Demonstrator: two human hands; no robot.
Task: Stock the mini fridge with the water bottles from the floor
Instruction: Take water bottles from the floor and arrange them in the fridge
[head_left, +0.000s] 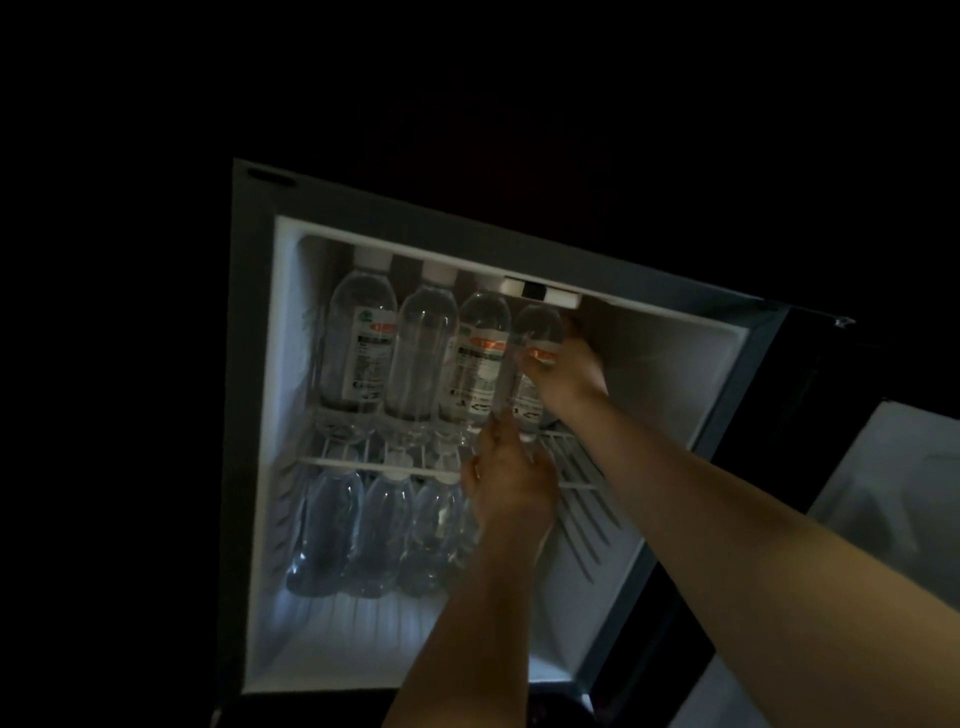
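Observation:
The open mini fridge (260, 364) is lit inside, in a dark room. Three clear water bottles (358, 348) stand in a row on its upper wire shelf (571, 441). A fourth water bottle (535, 332) stands to their right with both my hands on it. My right hand (566, 374) wraps its upper body from the right. My left hand (506, 483) grips its base at the shelf's front edge. Three more bottles (332, 525) stand below on the fridge floor, their caps under the shelf.
The fridge door (883, 499) hangs open at the right, its pale inner side facing me. The right part of the upper shelf and the right part of the fridge floor (566, 613) hold nothing. Everything around the fridge is black.

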